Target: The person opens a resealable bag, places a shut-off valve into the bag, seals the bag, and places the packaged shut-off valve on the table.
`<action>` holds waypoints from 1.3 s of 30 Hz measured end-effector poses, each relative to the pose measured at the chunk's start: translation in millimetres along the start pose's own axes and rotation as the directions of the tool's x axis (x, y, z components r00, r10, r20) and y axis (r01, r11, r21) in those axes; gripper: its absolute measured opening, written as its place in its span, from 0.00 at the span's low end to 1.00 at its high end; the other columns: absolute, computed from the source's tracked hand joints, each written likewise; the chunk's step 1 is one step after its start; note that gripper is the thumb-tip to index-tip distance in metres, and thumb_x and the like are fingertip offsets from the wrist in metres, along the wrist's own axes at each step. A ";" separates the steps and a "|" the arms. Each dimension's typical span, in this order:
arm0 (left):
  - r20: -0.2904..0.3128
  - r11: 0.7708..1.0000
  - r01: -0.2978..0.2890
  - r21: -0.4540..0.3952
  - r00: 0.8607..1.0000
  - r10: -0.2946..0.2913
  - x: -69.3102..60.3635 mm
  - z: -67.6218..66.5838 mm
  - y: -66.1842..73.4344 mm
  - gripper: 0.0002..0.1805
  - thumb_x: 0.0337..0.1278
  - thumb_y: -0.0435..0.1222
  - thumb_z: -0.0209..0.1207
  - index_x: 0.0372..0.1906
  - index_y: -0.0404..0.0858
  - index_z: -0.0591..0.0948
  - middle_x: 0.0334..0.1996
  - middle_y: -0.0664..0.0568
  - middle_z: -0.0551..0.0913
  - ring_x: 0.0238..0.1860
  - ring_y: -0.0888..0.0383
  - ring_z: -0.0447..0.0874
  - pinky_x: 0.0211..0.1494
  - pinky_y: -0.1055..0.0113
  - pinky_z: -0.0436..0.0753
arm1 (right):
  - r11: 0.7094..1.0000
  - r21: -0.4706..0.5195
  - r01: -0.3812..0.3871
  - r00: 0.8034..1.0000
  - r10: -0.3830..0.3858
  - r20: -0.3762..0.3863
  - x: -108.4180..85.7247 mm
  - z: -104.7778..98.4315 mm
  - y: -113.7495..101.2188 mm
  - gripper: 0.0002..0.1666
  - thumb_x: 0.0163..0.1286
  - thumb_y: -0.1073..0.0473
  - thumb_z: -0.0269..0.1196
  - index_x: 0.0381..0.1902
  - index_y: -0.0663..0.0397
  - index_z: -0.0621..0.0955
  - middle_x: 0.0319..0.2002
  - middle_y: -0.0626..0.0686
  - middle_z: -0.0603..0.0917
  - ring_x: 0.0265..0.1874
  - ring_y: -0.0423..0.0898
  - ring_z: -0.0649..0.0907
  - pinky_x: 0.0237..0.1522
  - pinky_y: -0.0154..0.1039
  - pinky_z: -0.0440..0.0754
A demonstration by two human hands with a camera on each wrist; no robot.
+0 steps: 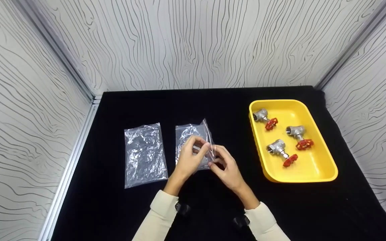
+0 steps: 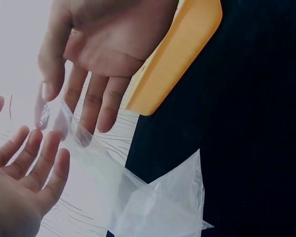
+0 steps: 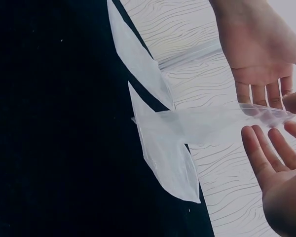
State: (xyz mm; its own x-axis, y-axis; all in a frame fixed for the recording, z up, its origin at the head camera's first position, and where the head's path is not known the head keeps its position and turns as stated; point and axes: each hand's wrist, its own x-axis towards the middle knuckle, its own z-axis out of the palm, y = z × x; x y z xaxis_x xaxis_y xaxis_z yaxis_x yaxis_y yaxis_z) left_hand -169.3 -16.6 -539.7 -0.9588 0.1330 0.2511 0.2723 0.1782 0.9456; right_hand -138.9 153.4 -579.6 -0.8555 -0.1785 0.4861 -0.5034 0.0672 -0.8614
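Before me, a clear plastic bag (image 1: 184, 134) has one side lifted from the black cloth and folded up. My left hand (image 1: 190, 157) pinches that raised edge between thumb and fingers. Opposite it, my right hand (image 1: 227, 169) also pinches the edge, its fingers bent around the film. The bag (image 2: 158, 202) hangs down from between the two hands in the left wrist view, where the right hand (image 2: 113, 54) faces the left hand (image 2: 24, 182). In the right wrist view the film partly veils the left hand's fingertips. A second clear plastic bag (image 1: 145, 155) lies flat to the left.
On the right stands a yellow tray (image 1: 320, 147) holding three metal valves with red handwheels: one valve (image 1: 261, 115) at the back left, another (image 1: 296, 131) at the right, a third (image 1: 277, 147) nearer the front. Wood-patterned panels (image 1: 193, 43) border the black cloth (image 1: 213, 207).
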 end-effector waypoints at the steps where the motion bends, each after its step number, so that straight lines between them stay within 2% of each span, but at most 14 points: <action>1: 0.000 1.000 0.009 0.003 1.000 -0.009 0.0 0.0 0.3 0.10 0.73 0.40 0.66 0.45 0.36 0.82 0.43 0.46 0.85 0.43 0.56 0.86 0.45 0.62 0.89 | 1.000 -0.013 0.007 1.000 -0.007 0.007 -0.2 -0.2 -0.1 0.33 0.61 0.82 0.67 0.65 0.71 0.77 0.61 0.54 0.80 0.53 0.48 0.85 0.47 0.34 0.89; 5: -0.004 1.000 0.014 0.013 1.000 -0.014 -0.1 0.4 -1.0 0.08 0.71 0.37 0.66 0.42 0.36 0.80 0.42 0.46 0.84 0.42 0.57 0.85 0.43 0.61 0.89 | 0.998 -0.055 0.039 0.999 -0.038 0.018 -0.4 -1.1 0.2 0.36 0.56 0.84 0.62 0.66 0.69 0.78 0.60 0.63 0.81 0.52 0.48 0.83 0.43 0.39 0.89; 9: -0.006 1.000 -0.003 0.026 1.000 0.003 -1.2 1.7 -2.4 0.05 0.70 0.33 0.64 0.40 0.35 0.80 0.41 0.46 0.84 0.42 0.56 0.86 0.42 0.65 0.89 | 0.999 -0.046 0.015 1.000 -0.015 0.004 0.3 -2.1 -0.3 0.35 0.56 0.85 0.54 0.63 0.68 0.81 0.58 0.66 0.81 0.49 0.48 0.84 0.39 0.37 0.88; 13: -0.005 0.999 -0.002 0.041 1.000 0.002 -2.3 2.9 -4.5 0.04 0.68 0.31 0.64 0.37 0.35 0.81 0.38 0.46 0.84 0.41 0.56 0.86 0.42 0.67 0.88 | 0.999 -0.021 -0.037 0.999 0.036 -0.035 3.0 -2.5 -1.9 0.23 0.69 0.83 0.52 0.56 0.69 0.84 0.55 0.66 0.83 0.44 0.43 0.85 0.35 0.37 0.88; 17: 0.006 0.999 0.003 0.049 1.000 -0.004 -3.7 4.2 -5.5 0.05 0.66 0.31 0.65 0.34 0.35 0.80 0.36 0.47 0.84 0.38 0.60 0.84 0.41 0.67 0.87 | 0.994 -0.034 -0.108 0.992 0.105 -0.066 6.1 -2.5 -4.3 0.12 0.79 0.73 0.56 0.51 0.67 0.85 0.48 0.63 0.86 0.35 0.38 0.83 0.31 0.39 0.87; 21: 0.025 0.997 -0.024 0.074 0.999 0.022 -5.8 5.3 -4.1 0.05 0.65 0.30 0.66 0.34 0.36 0.80 0.34 0.48 0.85 0.35 0.62 0.82 0.38 0.69 0.85 | 0.978 -0.043 -0.205 0.976 0.201 -0.081 8.9 -2.2 -8.1 0.09 0.81 0.67 0.58 0.48 0.64 0.85 0.41 0.55 0.88 0.30 0.38 0.83 0.30 0.37 0.86; 25: 0.052 0.992 -0.072 0.104 0.996 0.067 -7.3 6.8 -3.6 0.06 0.64 0.29 0.67 0.33 0.35 0.81 0.32 0.47 0.85 0.32 0.62 0.80 0.35 0.74 0.81 | 0.954 -0.008 -0.300 0.949 0.297 -0.107 11.8 -2.1 -10.3 0.07 0.80 0.66 0.61 0.46 0.65 0.84 0.33 0.49 0.86 0.25 0.39 0.81 0.28 0.37 0.84; 28: 0.061 0.989 -0.091 0.115 0.995 0.084 -8.0 7.7 -4.7 0.06 0.63 0.28 0.67 0.32 0.35 0.80 0.31 0.47 0.84 0.31 0.64 0.79 0.33 0.75 0.80 | 0.939 0.008 -0.344 0.931 0.343 -0.124 13.9 -2.2 -11.3 0.07 0.79 0.65 0.62 0.46 0.66 0.84 0.31 0.48 0.85 0.25 0.39 0.81 0.27 0.35 0.83; 34: 0.064 0.986 -0.095 0.135 0.994 0.087 -9.5 8.1 -7.6 0.08 0.61 0.28 0.68 0.31 0.36 0.79 0.30 0.49 0.83 0.31 0.63 0.79 0.32 0.77 0.78 | 0.926 0.001 -0.377 0.914 0.372 -0.162 17.3 -3.1 -12.9 0.06 0.78 0.69 0.62 0.43 0.67 0.85 0.31 0.55 0.88 0.26 0.38 0.82 0.26 0.31 0.81; 39: 0.071 0.988 -0.067 0.139 0.996 0.058 -9.8 8.7 -7.0 0.08 0.61 0.28 0.66 0.30 0.36 0.77 0.29 0.52 0.82 0.30 0.62 0.77 0.31 0.77 0.76 | 0.921 -0.025 -0.389 0.909 0.380 -0.174 19.5 -3.0 -11.8 0.03 0.75 0.70 0.65 0.41 0.66 0.86 0.34 0.62 0.90 0.27 0.36 0.85 0.26 0.28 0.80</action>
State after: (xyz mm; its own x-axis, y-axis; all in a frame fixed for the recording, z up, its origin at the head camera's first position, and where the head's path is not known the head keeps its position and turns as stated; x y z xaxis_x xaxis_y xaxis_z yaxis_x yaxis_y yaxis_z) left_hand -161.1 -10.7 -550.6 -0.9333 0.2120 0.2900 0.3448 0.3025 0.8886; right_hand -150.0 152.1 -559.5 -0.9895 0.0342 0.1404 -0.1334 0.1561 -0.9787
